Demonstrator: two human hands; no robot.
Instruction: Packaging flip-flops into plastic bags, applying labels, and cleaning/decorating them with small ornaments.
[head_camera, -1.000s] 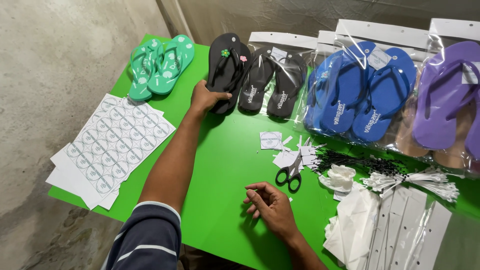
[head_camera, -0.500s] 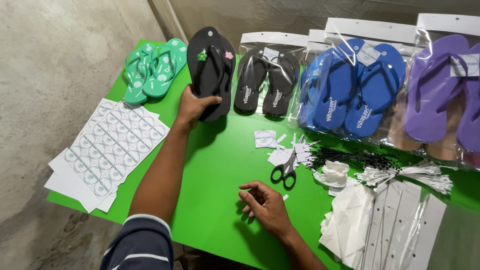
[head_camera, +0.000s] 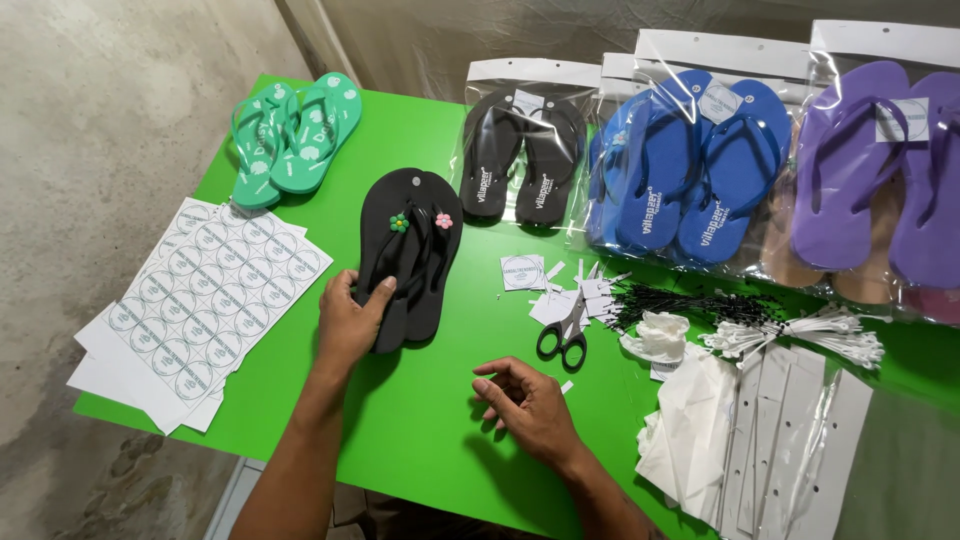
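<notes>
I'm at a small packing workshop for flip-flops, a makeshift one by the look of it. My bright green table (head_camera: 430, 440) sits against a bare, rough concrete wall (head_camera: 90, 110). Along the back lie bagged pairs with white header cards: black (head_camera: 520, 150), blue (head_camera: 690, 170), purple (head_camera: 870, 170). Round-label sticker sheets (head_camera: 200, 300), scissors (head_camera: 565, 335), loose tag fasteners (head_camera: 800, 335) and empty clear bags (head_camera: 780, 440) cover the rest.

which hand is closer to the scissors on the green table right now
Right. The right hand rests on the table just below and slightly left of the scissors, not touching them. The left hand is farther left, gripping the heel end of the black flip-flops.
</notes>
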